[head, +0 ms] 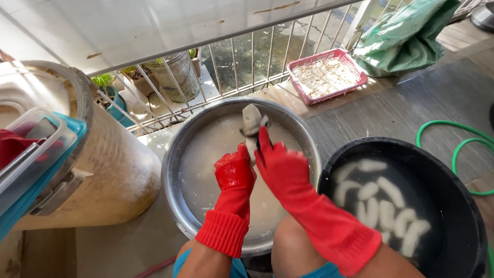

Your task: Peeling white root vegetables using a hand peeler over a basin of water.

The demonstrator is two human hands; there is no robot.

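Both my hands wear red rubber gloves and meet over a large metal basin [177,154] of cloudy water. My left hand [234,172] and my right hand [272,159] together grip a pale, elongated piece [251,121] that sticks up beyond the fingertips; a dark tool seems to lie along it under my right fingers, though I cannot make it out. To the right stands a black tub [463,206] of water with several white peeled pieces [383,201] floating in it.
A big beige container [113,170] with clear and blue plastic boxes [36,154] on it stands at the left. A pink basket of scraps [355,67], a green bag [406,36], a green hose [458,149] and a white railing [231,56] with potted plants lie beyond.
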